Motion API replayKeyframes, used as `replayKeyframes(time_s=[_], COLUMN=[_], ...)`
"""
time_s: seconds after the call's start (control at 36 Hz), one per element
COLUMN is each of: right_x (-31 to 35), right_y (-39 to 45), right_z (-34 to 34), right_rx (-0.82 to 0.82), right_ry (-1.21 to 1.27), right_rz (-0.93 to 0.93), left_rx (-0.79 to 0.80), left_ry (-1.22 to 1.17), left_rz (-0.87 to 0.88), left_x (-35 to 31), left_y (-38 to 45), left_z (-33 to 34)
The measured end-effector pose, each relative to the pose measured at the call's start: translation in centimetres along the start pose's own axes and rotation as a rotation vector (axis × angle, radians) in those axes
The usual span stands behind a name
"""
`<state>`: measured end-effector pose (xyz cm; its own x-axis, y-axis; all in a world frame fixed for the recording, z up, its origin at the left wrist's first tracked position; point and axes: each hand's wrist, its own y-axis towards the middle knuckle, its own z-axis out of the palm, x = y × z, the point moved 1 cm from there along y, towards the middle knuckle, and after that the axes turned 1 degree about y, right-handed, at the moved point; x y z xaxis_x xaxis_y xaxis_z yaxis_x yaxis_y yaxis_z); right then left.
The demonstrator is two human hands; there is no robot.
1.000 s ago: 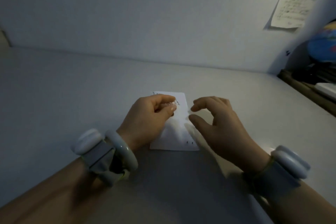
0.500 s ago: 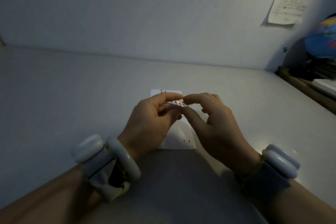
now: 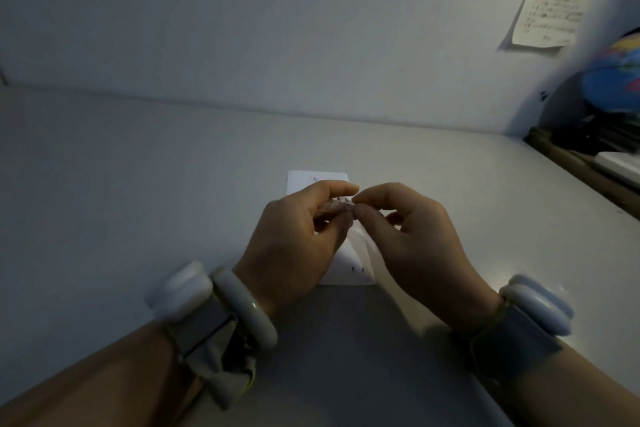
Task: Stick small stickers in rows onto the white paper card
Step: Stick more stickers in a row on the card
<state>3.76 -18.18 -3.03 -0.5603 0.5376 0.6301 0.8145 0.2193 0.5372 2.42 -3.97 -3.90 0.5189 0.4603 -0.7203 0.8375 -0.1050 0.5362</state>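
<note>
Nearest, two bare forearms reach in over the grey table (image 3: pixel 121 184). Each wrist carries a white puck-shaped device on a grey strap, and the left wrist also wears a pale bangle (image 3: pixel 247 308).

Just beyond, the left hand (image 3: pixel 294 246) and right hand (image 3: pixel 419 239) meet above the white paper card (image 3: pixel 349 267). The left hand's thumb and curled fingers grip a small clear sticker sheet (image 3: pixel 337 206) with faint marks on it. The right hand's forefinger and thumb are curled and pinched together at the sheet's right edge, touching the left fingertips; whether they hold a single sticker is too small to tell.

The card lies flat on the table under the hands, about the middle of the scene, its far edge and near right corner showing. Small dark stickers sit near its far edge and two more near its near edge.

Farther off, the table meets a pale wall. A handwritten note (image 3: pixel 550 17) hangs on it at far right, and a globe (image 3: pixel 616 80) stands beside stacked items at the right edge.
</note>
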Motion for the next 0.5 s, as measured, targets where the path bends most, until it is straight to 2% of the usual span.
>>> replayKeyframes(time_s=[0.33, 0.5], right_x=[-0.11, -0.33], right_y=[-0.07, -0.02], right_z=[-0.05, -0.05], right_rx=[-0.031, -0.033], right_ry=[-0.031, -0.100], right_rz=[-0.034, -0.043], left_rx=[0.029, 0.010], left_ry=[-0.031, -0.088], left_rz=[-0.056, -0.138], left_x=[-0.12, 0.18], left_y=[0.07, 0.32], left_z=[0.10, -0.01])
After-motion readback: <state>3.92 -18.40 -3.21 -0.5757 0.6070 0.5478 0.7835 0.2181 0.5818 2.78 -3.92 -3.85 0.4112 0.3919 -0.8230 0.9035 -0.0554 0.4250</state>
